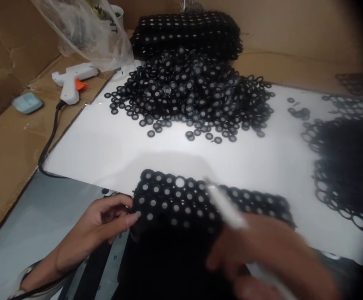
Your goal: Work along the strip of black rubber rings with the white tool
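Note:
My left hand (108, 218) pinches the left edge of a black sheet (164, 199) made of rows of round pieces with pale centres. That sheet lies along the front edge of the white board, and its lower part falls into dark shadow. My right hand (262, 246) is blurred and closed round a slim white pen-like tool (227, 204). The tool's tip points up and left over the sheet's top row, near a brighter round centre; I cannot tell whether it touches. A large heap of loose black rings (187, 91) lies beyond the sheet.
A white glue gun (70, 81) with an orange trigger lies at left, its cord trailing forward. Near it is a pale blue block (28, 103). Behind the heap sits a folded black dotted sheet (187, 35). A plastic bag (88, 33) stands back left; black ring lattices (350, 166) lie right.

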Motion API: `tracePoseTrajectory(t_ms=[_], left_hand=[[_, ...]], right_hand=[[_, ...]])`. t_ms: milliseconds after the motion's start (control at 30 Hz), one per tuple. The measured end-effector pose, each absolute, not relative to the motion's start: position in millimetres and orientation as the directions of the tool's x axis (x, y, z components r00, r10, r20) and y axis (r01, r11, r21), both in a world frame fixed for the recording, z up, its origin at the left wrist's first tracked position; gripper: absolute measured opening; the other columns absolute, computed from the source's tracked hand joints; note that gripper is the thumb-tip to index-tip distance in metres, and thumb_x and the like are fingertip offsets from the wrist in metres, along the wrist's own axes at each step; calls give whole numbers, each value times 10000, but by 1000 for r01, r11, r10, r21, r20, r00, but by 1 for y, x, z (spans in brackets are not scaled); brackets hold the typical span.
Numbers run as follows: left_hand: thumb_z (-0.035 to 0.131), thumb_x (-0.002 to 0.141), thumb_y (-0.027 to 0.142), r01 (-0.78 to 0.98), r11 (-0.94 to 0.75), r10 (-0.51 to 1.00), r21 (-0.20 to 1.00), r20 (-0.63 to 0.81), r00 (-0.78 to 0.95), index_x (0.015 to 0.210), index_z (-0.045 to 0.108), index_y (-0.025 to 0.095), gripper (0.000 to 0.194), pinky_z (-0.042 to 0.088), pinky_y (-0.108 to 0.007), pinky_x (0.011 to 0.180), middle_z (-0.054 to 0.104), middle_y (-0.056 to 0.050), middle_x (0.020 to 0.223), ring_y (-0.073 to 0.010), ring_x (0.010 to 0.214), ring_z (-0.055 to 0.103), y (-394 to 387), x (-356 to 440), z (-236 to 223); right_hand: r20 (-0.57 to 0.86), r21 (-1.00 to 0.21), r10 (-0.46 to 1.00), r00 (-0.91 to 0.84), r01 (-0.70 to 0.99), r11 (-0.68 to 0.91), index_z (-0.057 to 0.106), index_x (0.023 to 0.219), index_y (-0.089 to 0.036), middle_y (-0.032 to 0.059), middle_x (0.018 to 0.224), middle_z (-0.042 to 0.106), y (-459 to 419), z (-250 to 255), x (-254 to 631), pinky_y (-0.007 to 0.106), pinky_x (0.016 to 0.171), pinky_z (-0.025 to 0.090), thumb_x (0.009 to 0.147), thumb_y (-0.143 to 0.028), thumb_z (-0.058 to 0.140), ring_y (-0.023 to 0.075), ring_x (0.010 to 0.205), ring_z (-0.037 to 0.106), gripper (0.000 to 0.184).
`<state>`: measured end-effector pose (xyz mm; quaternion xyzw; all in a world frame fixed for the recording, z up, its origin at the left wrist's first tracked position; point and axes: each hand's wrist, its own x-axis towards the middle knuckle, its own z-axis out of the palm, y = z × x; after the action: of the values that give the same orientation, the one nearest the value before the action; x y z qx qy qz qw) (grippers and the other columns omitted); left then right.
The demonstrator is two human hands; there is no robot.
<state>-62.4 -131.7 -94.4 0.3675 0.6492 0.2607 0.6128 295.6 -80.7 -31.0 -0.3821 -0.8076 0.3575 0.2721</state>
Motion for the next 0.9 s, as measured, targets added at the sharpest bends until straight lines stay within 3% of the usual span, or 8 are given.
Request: tracePoseTrajectory(t_ms=[67,167,467,633,733,900], left_hand=[[837,889,539,125,598,796,791,-605,21,1078,742,228,376,410,-199,489,556,22,721,-112,583,472,-133,-62,-96],[855,876,544,85,615,785,784,-619,27,1091,733,221,407,389,-202,497,553,24,725,-109,588,459,-132,-60,-97],[872,844,606,23,654,756,756,-654,-22,1097,744,186,507,350,-197,483,595,3,813,-85,586,430,-129,-54,-96],[881,861,562,-42,675,736,737,-676,-40,1121,756,194,468,348,-197,502,600,-7,864,-85,619,428,-133,-54,-95],[874,875,555,-73,682,728,728,-685,-37,1151,760,206,460,323,-204,504,565,6,804,-92,618,408,-133,-53,-96],[876,878,542,-87,674,735,734,-678,-25,1134,773,215,428,275,-214,495,511,25,743,-91,600,372,-133,-53,-97]], right_hand=[[284,-857,714,-639,164,488,707,802,-260,29,696,702,-73,-31,255,287,596,596,1145,-514,497,190,642,693,476],[260,-898,594,-761,36,438,647,765,-236,-19,637,638,-61,-39,219,241,565,534,1175,-436,421,127,567,611,509],[196,-894,579,-791,99,438,792,1141,-247,18,849,679,-48,-41,237,266,667,540,1155,-295,447,154,734,666,349],[175,-874,406,-897,48,484,760,924,-218,-3,820,579,-40,-56,236,276,544,375,977,-209,665,144,690,584,109],[184,-861,397,-899,48,507,664,779,-206,-13,800,540,-41,-61,234,292,514,288,916,-149,669,130,662,534,148],[175,-846,373,-911,55,531,578,749,-212,-13,812,534,-40,-59,233,308,512,252,898,-146,665,130,672,525,184]])
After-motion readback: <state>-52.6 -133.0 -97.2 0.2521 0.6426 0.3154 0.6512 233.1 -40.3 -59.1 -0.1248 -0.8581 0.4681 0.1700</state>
